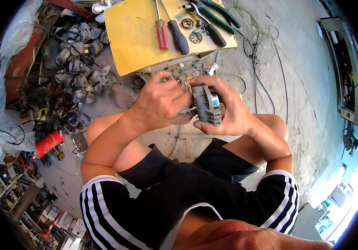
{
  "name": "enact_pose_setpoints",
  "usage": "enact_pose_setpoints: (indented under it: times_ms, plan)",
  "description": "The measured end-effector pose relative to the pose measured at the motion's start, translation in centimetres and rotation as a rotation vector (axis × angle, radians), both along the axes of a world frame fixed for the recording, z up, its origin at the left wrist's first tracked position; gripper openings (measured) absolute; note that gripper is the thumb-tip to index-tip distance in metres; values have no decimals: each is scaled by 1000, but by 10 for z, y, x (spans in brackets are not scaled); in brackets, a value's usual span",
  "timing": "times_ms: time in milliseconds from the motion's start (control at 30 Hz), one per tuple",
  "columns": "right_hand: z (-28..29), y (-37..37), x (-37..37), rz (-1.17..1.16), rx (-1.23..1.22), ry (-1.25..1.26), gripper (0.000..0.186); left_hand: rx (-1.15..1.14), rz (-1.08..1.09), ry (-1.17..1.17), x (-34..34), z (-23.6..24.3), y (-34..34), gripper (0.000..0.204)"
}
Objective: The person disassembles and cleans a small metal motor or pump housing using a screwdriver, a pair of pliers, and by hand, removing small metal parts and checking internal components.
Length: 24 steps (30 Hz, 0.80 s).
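My right hand (232, 106) grips a grey metal motor housing (204, 105), with the thumb below and the fingers over the top. A shiny silvery face shows on the housing's right side, and its edge is ribbed. Close against the left side of the housing is my left hand (161, 103), its fingers curled in. Whatever those fingers hold is hidden behind them. Both hands are above my lap, just short of a yellow-topped low table (135, 39).
On the table lie a red-handled screwdriver (162, 35), a dark-handled screwdriver (179, 38), a ratchet wrench (212, 31), green-handled pliers (218, 16) and a brass-coloured ring (187, 23). Used motors (79, 54) pile up at left, near a red cylinder (49, 143). Black cables (256, 54) cross the floor at right.
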State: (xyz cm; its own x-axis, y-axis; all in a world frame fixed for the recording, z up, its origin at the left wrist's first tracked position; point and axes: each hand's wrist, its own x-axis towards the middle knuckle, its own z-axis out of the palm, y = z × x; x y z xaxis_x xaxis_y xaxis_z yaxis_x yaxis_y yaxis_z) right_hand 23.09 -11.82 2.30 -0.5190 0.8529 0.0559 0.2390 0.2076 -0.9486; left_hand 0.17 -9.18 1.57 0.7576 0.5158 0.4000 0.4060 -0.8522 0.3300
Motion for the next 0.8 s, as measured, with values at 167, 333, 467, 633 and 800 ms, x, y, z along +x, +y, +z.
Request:
enact_pose_setpoints:
  times_ms: [167, 333, 467, 633, 800]
  plan:
    - [2, 4, -2, 6, -129, 108, 78, 15, -15, -15, -3, 2, 4, 32]
    - [1, 3, -4, -2, -162, 136, 77, 59, -28, -75, -2, -4, 8, 32]
    - [-12, 12, 17, -77, 463, 42, 79, -186, 80, -271, -29, -27, 18, 32]
    - [-4, 44, 66, -465, 163, 4, 86, -571, 308, -208, -58, -44, 33, 44]
    - [-3, 44, 32, -312, 77, -51, 78, -438, 178, 229, -23, -45, 12, 39]
